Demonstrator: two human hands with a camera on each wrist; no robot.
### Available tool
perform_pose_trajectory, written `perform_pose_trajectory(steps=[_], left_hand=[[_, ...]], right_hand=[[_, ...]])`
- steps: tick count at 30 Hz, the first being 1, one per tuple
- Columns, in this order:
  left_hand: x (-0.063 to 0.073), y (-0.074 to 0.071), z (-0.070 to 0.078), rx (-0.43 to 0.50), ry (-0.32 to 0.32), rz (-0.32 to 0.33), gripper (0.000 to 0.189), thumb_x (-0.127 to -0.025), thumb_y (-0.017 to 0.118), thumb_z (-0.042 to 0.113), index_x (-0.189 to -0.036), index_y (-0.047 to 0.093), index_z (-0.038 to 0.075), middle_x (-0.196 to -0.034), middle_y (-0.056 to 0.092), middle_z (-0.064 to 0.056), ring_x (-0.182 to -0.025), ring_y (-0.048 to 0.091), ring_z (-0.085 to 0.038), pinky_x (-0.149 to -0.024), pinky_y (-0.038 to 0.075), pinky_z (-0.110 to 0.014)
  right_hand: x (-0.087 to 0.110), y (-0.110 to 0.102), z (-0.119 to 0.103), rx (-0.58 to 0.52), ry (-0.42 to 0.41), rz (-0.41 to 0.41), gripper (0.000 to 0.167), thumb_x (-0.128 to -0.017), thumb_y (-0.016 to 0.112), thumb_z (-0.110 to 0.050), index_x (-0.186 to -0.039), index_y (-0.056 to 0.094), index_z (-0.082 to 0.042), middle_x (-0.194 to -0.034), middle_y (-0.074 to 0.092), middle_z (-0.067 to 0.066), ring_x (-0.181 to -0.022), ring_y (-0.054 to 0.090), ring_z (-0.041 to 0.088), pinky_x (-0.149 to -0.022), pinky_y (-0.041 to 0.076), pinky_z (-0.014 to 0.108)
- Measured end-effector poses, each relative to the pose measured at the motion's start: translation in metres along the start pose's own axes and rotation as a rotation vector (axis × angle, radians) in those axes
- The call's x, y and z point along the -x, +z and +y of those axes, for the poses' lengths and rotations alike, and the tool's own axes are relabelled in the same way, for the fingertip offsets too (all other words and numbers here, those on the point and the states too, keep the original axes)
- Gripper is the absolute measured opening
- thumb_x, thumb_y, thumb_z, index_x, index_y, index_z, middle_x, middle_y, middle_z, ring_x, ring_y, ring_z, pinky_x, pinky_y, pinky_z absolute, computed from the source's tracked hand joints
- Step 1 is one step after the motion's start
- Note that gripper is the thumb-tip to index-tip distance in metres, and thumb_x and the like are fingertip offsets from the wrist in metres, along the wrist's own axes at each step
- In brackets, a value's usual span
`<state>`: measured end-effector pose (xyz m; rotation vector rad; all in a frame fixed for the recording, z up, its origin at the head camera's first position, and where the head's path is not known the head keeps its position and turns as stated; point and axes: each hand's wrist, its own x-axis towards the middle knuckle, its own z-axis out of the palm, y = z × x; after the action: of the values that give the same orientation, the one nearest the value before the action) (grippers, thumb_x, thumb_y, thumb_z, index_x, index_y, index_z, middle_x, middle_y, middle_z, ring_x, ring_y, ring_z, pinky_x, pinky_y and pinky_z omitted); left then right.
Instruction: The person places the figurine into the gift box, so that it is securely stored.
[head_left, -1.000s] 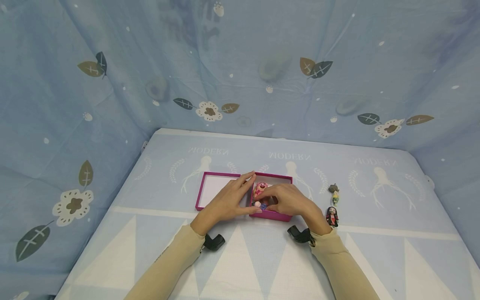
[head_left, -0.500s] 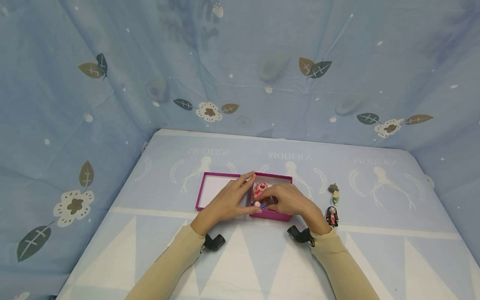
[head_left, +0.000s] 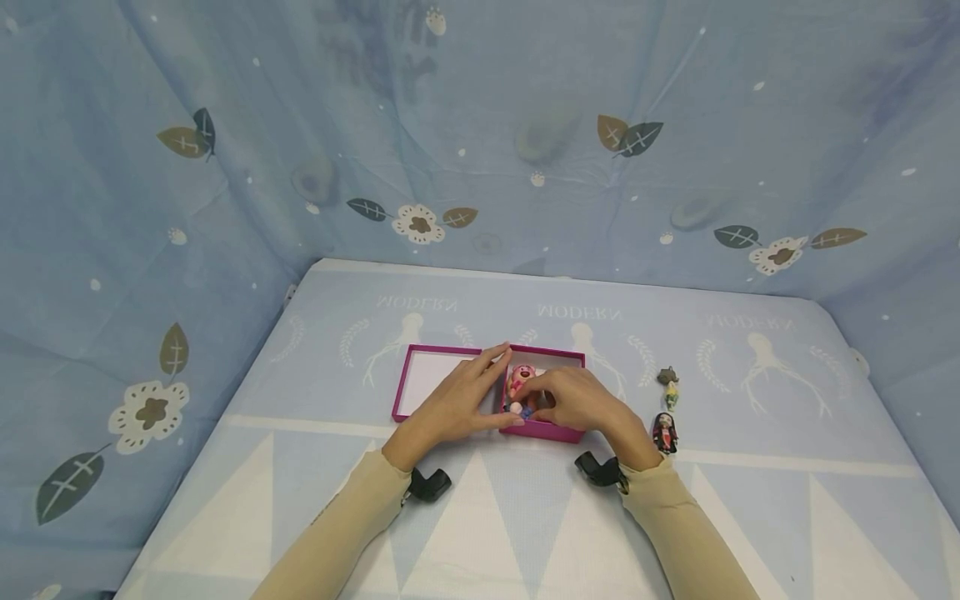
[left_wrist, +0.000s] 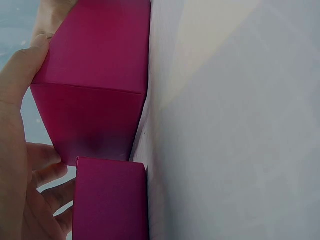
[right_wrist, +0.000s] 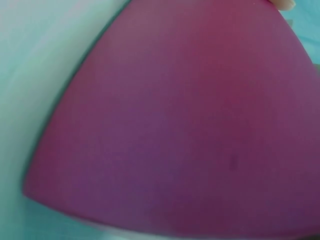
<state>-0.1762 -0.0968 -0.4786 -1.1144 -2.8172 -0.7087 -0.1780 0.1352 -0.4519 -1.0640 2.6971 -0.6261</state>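
Observation:
An open magenta box (head_left: 543, 431) with a pale interior stands at the middle of the table in the head view. Inside, a pink figurine (head_left: 522, 377) with an open mouth lies toward the back left. A smaller figurine (head_left: 516, 408) with a pale round head and blue body lies near the front left corner. My right hand (head_left: 573, 398) reaches into the box, curled fingers and thumb around this small one, partly covering it. My left hand (head_left: 456, 402) spans the box's left side, fingers fairly straight, thumb at the front rim; the left wrist view shows fingertips against its side wall.
The shallow magenta lid (head_left: 400, 383), pale inside, lies left of the box, partly under the left hand. To the right lie a black-and-red figurine (head_left: 664, 433) and a green-and-yellow one (head_left: 671, 395) beside a small grey-brown piece (head_left: 667, 376). Patterned cloth hangs behind.
Both hands stay at the box in almost the same pose. The small blue figurine under the right fingers shifts very slightly; the other things keep their places.

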Motion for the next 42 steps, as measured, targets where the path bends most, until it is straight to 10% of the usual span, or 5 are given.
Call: perform_pose_trajectory(steps=[42], left_hand=[[-0.0006,0.0003,0.0006,0.002,-0.003,-0.003,0.096,-0.086,0.063,0.062,-0.156,0.024,0.009,-0.162,0.023,-0.004,-0.138,0.041,-0.026,-0.112,0.037,-0.045]], right_hand=[[0.0013,0.0013,-0.0007,-0.018,0.028,0.011,0.021,-0.08,0.082,-0.02,-0.099,0.074,-0.022,-0.082,0.07,-0.014,-0.072,0.06,0.0,-0.069,0.05,0.025]])
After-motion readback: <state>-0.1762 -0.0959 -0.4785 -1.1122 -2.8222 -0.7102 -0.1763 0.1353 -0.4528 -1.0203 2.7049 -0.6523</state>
